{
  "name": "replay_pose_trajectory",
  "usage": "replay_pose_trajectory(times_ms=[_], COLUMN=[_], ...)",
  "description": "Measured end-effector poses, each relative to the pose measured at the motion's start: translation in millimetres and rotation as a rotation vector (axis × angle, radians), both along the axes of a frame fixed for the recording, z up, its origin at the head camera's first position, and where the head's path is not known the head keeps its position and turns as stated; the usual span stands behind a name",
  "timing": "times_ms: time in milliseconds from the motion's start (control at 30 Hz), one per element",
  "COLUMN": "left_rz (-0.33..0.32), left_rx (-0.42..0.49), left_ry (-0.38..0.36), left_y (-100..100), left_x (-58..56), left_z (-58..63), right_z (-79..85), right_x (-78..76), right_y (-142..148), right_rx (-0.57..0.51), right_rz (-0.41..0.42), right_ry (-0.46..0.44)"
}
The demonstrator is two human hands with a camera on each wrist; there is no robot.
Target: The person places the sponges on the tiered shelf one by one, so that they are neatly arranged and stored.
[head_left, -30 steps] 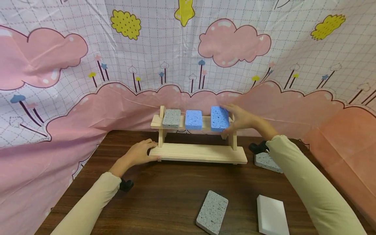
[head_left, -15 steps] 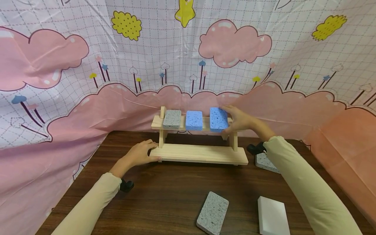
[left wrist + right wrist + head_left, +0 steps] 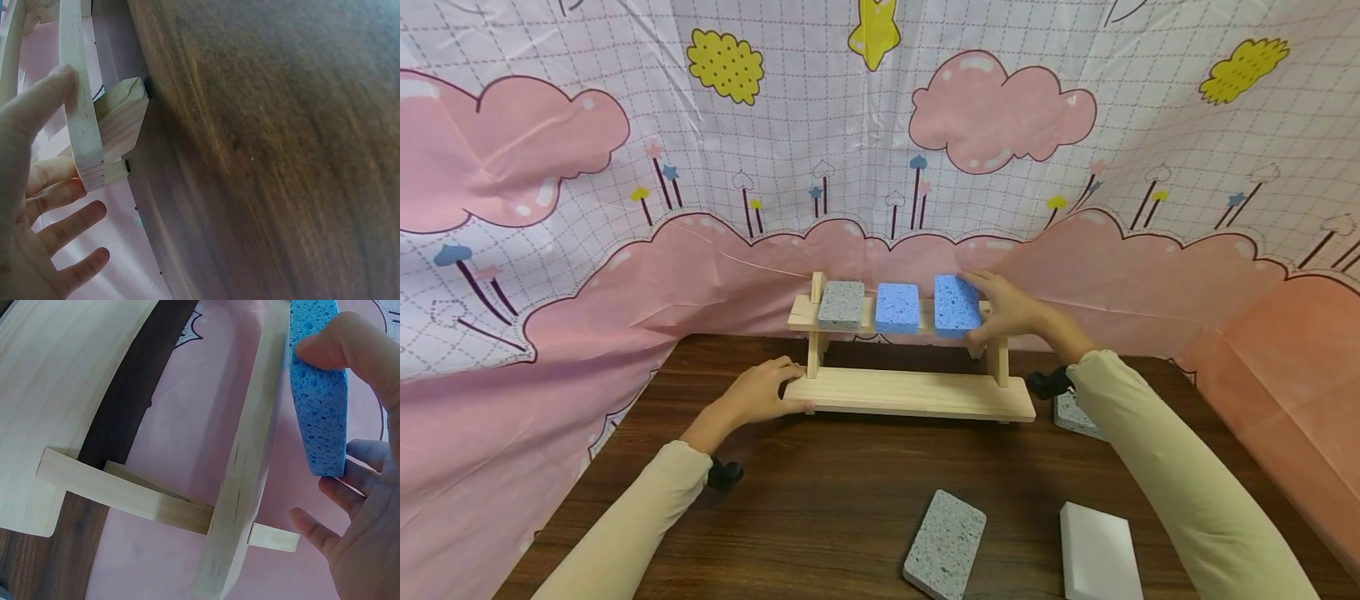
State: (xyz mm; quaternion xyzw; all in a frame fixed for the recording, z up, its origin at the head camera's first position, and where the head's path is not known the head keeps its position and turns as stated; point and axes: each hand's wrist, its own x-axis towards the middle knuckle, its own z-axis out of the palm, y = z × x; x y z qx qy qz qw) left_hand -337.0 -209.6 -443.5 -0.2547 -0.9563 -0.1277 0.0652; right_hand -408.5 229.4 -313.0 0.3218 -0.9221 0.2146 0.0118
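A person in cream sleeves grips a bright blue, speckled rectangular sponge (image 3: 957, 305) with the right hand (image 3: 1011, 307) at the right end of the upper tier of a pale wooden two-tier rack (image 3: 917, 393). The fingers are clamped on the sponge from its right side, the thumb at its near edge and fingertips at its far edge; whether its full weight rests on the tier cannot be told. The left hand (image 3: 763, 392) holds the left end of the lower tier between thumb and fingers, two other fingers spread free of the wood. Left of the gripped sponge, on the same tier, sit a lighter blue sponge (image 3: 897, 307) and a grey speckled sponge (image 3: 841, 304). A grey speckled block (image 3: 945, 542) and a white rectangular block (image 3: 1099, 552) lie on the dark wooden table (image 3: 820, 492) nearer the wearer.
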Motion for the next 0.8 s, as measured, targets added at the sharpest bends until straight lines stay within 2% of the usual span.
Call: replay_pose_trajectory(times_ms=[333,800], left_rz=[-0.003,-0.012], left_rx=[0.001,0.001], left_ry=[0.001,0.018], left_y=[0.0,-0.7], left_x=[-0.6,-2.2], left_z=[-1.3,-2.8], right_z=[-5.5,-9.5], right_x=[-4.3,-7.4], right_y=[-0.7,-1.7], right_rx=[0.003,0.019], right_rz=[-0.041,-0.061], right_ry=[0.012,-0.034])
